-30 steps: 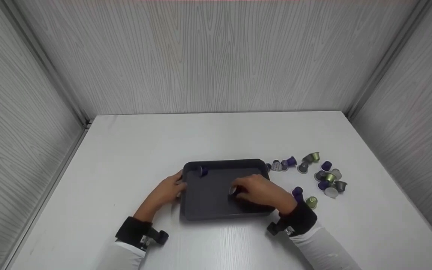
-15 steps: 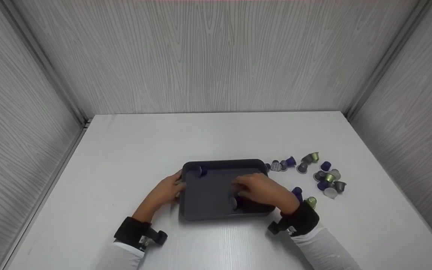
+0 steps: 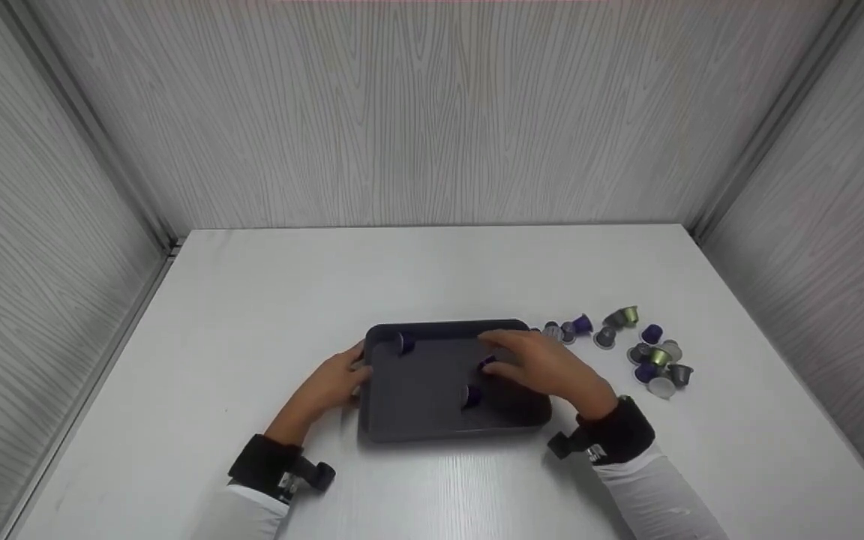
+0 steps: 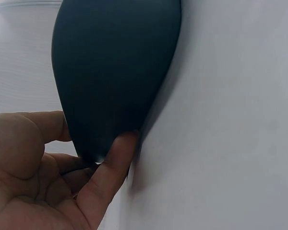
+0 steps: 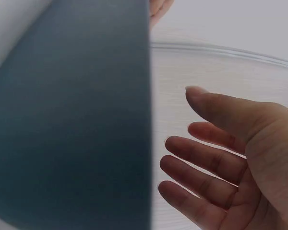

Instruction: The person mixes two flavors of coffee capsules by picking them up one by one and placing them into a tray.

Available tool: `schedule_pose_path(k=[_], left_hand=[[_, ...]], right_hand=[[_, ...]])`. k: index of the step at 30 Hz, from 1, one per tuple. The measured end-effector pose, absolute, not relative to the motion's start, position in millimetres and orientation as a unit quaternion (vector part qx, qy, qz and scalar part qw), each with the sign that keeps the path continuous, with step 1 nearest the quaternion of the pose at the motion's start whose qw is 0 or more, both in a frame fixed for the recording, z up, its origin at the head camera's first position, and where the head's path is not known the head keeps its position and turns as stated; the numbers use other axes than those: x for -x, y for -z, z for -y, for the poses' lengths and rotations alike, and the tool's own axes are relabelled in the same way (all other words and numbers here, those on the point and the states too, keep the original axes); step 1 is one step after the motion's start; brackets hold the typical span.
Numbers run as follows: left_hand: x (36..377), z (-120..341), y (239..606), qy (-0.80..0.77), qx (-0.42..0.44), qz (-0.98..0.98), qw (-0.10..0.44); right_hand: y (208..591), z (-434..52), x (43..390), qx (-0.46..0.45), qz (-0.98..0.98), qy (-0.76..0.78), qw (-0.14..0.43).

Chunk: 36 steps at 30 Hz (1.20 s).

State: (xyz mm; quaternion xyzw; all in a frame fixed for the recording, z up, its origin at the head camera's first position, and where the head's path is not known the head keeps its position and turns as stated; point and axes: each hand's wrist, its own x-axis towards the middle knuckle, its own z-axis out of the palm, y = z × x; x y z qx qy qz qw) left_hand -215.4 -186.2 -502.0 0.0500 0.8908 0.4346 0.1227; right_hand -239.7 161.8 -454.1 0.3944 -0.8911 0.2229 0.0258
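A dark grey rectangular tray (image 3: pixel 417 401) lies on the table. My left hand (image 3: pixel 329 381) grips its left edge; in the left wrist view, the fingers and thumb (image 4: pixel 120 155) close round the dark tray wall (image 4: pixel 115 62). Over the tray's right half is my right hand (image 3: pixel 544 365), its fingers spread and relaxed. The right wrist view shows that hand (image 5: pixel 221 163) with nothing in it. Inside the tray, one dark purple coffee capsule (image 3: pixel 406 343) lies at the back left and another (image 3: pixel 472 396) near the middle front. A third purple capsule (image 3: pixel 487 363) shows between the right thumb and forefinger.
Several silver, green and purple capsules (image 3: pixel 660 357) are scattered on the white table (image 3: pixel 267 300) right of the tray. A short row of capsules (image 3: pixel 568 331) sits by its back right corner. Wood-grain panels (image 3: pixel 417 112) wall the back and sides.
My right hand has let go of a purple capsule, which now lies in the tray, and has moved right and back with its fingers opened. The left hand stays at the tray edge.
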Motion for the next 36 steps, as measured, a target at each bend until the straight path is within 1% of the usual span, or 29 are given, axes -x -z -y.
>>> schedule_pose_path(k=[13, 18, 27, 31, 36], left_hand=[[214, 187, 504, -0.474, -0.043, -0.870, 0.133], [214, 187, 504, -0.486, -0.046, -0.862, 0.137], [213, 188, 505, -0.467, -0.055, -0.873, 0.126], [214, 187, 505, -0.449, -0.057, -0.884, 0.121], [215, 187, 504, -0.439, -0.053, -0.889, 0.117]], right_hand=[[451, -192, 253, -0.302, 0.918, -0.245, -0.075], [450, -205, 257, -0.274, 0.922, -0.256, -0.098], [456, -221, 269, -0.271, 0.933, -0.224, -0.072], [459, -227, 272, -0.286, 0.933, -0.208, -0.064], [463, -229, 273, -0.296, 0.935, -0.186, -0.067]])
